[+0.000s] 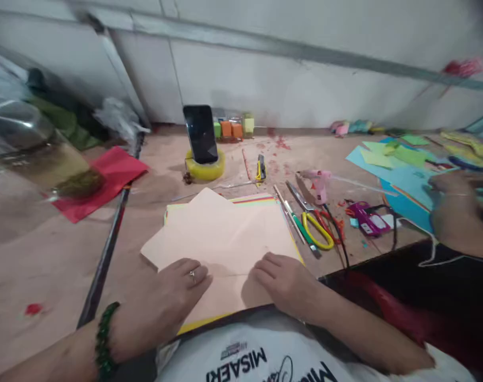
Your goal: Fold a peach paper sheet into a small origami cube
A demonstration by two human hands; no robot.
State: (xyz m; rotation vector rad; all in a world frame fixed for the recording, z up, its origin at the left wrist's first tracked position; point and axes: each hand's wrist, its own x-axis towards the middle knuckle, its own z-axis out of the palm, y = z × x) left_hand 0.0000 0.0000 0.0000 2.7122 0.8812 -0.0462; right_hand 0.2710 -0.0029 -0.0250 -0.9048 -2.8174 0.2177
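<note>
In front of me lies a pale peach sheet of paper (pixel 225 239), turned at an angle on a stack of coloured paper (pixel 291 241), with a crease line across its near part. My left hand (pixel 181 289), wearing a ring and a green bead bracelet, is closed on the sheet's near left part, fingers bent. Opposite it, my right hand (pixel 284 281) has its fingers curled on the near right part of the same sheet. Both thumbs are partly hidden or blurred.
Right of the stack lie scissors (pixel 317 231), a green pen-like tool (pixel 303 225), a pink glue gun (pixel 321 183) and a purple device (pixel 368 218). Behind stands a phone (pixel 200 135) in a yellow tape roll (pixel 207 168). A glass jar (pixel 38 148) stands left; another person's hand (pixel 459 212) is at right.
</note>
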